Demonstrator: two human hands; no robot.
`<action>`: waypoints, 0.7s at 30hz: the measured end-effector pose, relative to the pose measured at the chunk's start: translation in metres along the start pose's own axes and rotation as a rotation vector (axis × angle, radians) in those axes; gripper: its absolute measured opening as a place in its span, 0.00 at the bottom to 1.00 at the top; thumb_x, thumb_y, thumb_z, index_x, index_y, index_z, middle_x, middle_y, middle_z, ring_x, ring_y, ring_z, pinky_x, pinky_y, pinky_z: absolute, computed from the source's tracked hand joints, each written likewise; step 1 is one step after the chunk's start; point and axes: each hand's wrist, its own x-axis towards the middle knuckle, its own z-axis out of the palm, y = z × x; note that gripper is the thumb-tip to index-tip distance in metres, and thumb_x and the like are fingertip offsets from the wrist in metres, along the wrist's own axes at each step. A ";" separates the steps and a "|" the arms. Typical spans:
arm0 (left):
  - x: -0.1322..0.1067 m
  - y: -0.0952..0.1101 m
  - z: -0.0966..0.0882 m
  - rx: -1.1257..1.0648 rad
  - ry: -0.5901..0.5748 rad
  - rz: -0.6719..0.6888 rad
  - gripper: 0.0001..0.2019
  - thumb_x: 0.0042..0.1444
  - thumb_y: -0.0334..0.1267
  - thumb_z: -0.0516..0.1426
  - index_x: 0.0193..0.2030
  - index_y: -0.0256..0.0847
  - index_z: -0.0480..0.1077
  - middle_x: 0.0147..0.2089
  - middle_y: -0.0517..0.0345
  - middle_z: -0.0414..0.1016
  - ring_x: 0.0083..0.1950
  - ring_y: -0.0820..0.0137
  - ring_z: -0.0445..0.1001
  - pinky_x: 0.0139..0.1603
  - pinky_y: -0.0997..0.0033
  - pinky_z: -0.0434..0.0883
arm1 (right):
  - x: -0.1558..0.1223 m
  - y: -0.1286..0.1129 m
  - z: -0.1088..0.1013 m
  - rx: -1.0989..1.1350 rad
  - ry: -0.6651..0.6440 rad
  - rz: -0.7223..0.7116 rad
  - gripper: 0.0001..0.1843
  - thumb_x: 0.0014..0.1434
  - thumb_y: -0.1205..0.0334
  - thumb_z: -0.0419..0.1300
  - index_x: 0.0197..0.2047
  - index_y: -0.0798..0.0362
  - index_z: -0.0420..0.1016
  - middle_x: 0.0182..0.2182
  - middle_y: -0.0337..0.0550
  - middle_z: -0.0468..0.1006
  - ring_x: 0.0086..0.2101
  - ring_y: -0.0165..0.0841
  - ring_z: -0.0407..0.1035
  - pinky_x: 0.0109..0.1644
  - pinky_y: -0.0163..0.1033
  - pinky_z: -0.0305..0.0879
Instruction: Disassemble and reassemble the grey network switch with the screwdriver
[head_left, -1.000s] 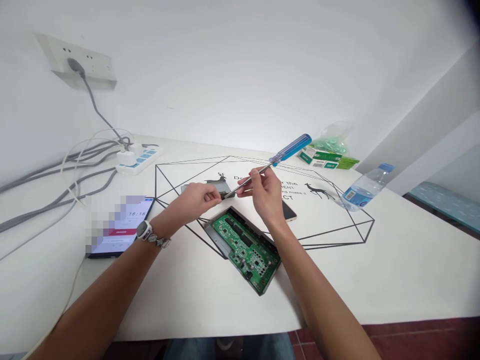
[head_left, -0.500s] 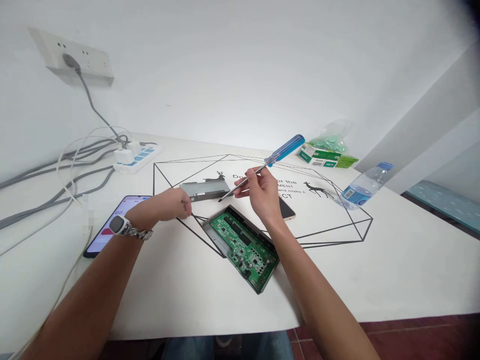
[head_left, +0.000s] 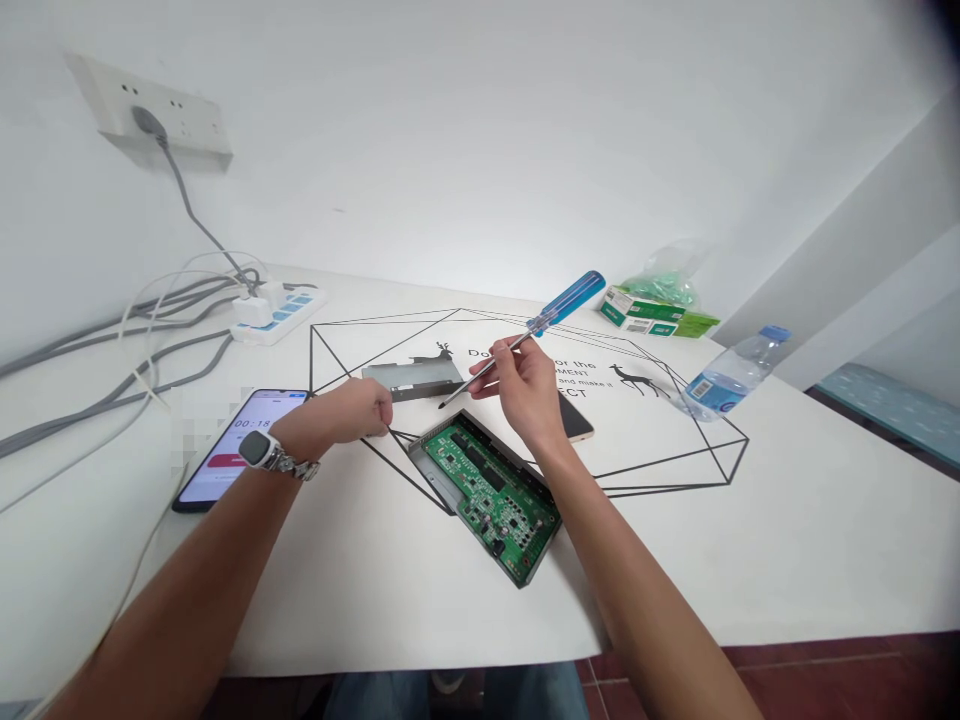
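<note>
White table (head_left: 787, 520) with printed deer motif. Left: smartphone (head_left: 225, 455), screen lit; power strip (head_left: 277, 312) and grey cables (head_left: 112, 345) below a wall socket (head_left: 150, 120). Far right: green boxes (head_left: 649, 312), plastic bag (head_left: 667, 268), water bottle (head_left: 724, 375) lying on its side.

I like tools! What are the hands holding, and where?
The right hand grips the screwdriver by its metal shaft. The left hand is curled; anything inside is hidden.

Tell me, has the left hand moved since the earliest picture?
Yes. The left hand has drawn leftward, away from the blue-handled screwdriver: it earlier covered the flat grey metal plate, and now lies beside its left end.
</note>
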 end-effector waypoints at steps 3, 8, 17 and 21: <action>-0.001 -0.002 -0.001 0.028 -0.013 -0.022 0.09 0.39 0.32 0.56 0.28 0.42 0.76 0.31 0.56 0.79 0.34 0.64 0.76 0.30 0.71 0.67 | 0.000 0.002 -0.001 0.001 -0.001 -0.001 0.16 0.65 0.44 0.56 0.40 0.50 0.64 0.31 0.41 0.80 0.23 0.31 0.76 0.30 0.39 0.78; -0.004 0.000 -0.003 0.016 0.034 -0.014 0.09 0.40 0.36 0.60 0.32 0.43 0.77 0.35 0.56 0.80 0.37 0.62 0.78 0.31 0.70 0.69 | 0.001 0.002 -0.003 0.013 -0.008 -0.012 0.15 0.66 0.46 0.57 0.41 0.50 0.65 0.30 0.41 0.80 0.23 0.32 0.76 0.28 0.40 0.77; -0.014 0.046 0.008 -0.040 -0.171 0.226 0.07 0.50 0.36 0.57 0.34 0.40 0.77 0.31 0.56 0.79 0.32 0.67 0.74 0.31 0.72 0.66 | -0.010 -0.007 0.001 -0.208 -0.224 -0.097 0.19 0.67 0.43 0.54 0.36 0.50 0.67 0.26 0.40 0.78 0.22 0.31 0.73 0.29 0.36 0.72; -0.010 0.049 0.017 0.045 -0.028 0.319 0.10 0.56 0.31 0.51 0.37 0.39 0.75 0.33 0.54 0.77 0.33 0.67 0.71 0.34 0.70 0.64 | -0.012 -0.009 0.002 -0.291 -0.255 -0.142 0.18 0.68 0.45 0.53 0.36 0.50 0.68 0.26 0.40 0.79 0.24 0.32 0.74 0.31 0.37 0.71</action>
